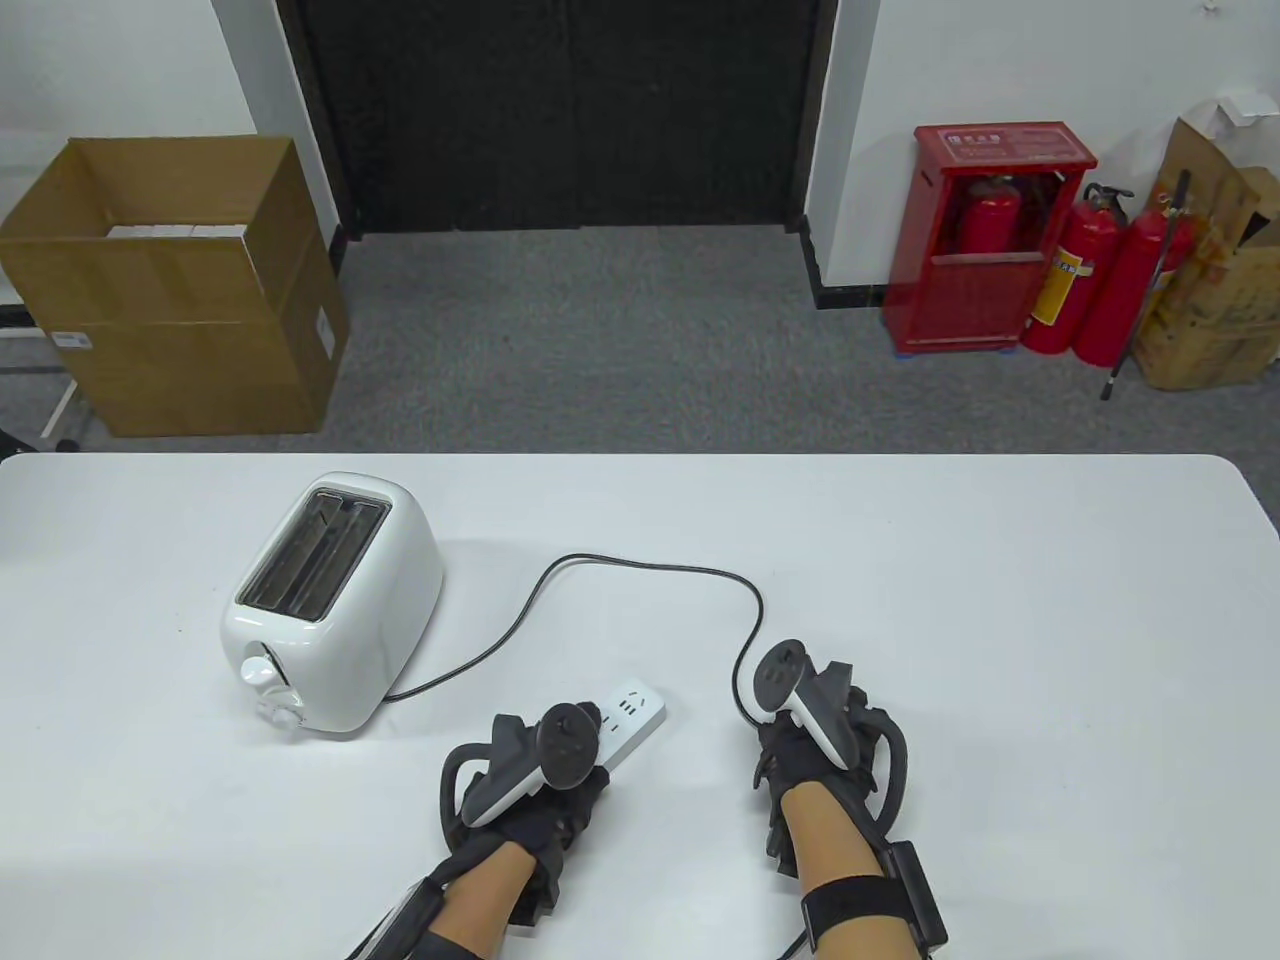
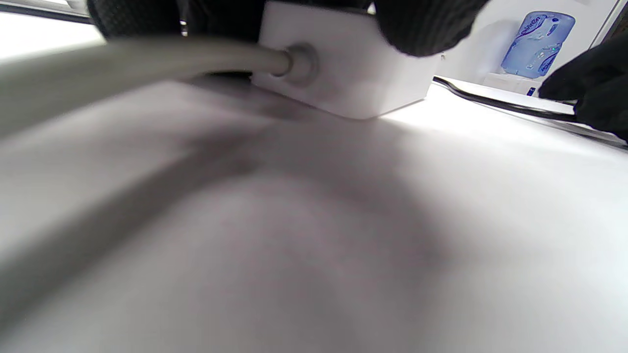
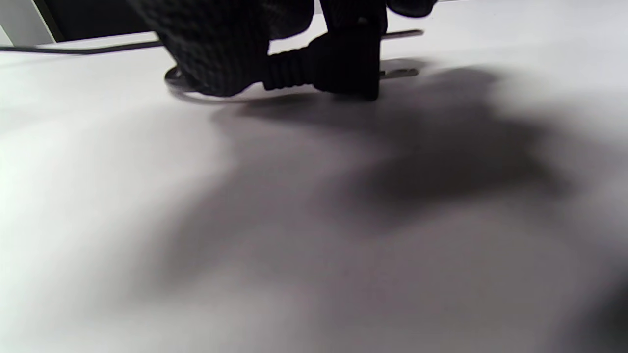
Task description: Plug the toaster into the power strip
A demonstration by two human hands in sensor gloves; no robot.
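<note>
Toaster (image 1: 330, 610) is standing left of tabletop (image 1: 1000, 600) centre; power strip (image 1: 630, 712) is lying near the front edge, left hand (image 1: 540, 790) fingers (image 2: 427, 24) gripping it. Right hand (image 1: 815, 730) is pinching the plug (image 3: 346, 68), prongs likely missing the slots if misaligned. Cardboard box (image 1: 170, 290) on floor is holding white items.

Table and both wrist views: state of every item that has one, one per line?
toaster: upright on the table, slots empty, not plugged in.
plug: gripped by the right hand, prongs bare, low over the table.
black cord: slack, looped across the table.
power strip: flat on the table, visible sockets empty, left hand holds its cable end.
cardboard box: open on top.
</note>
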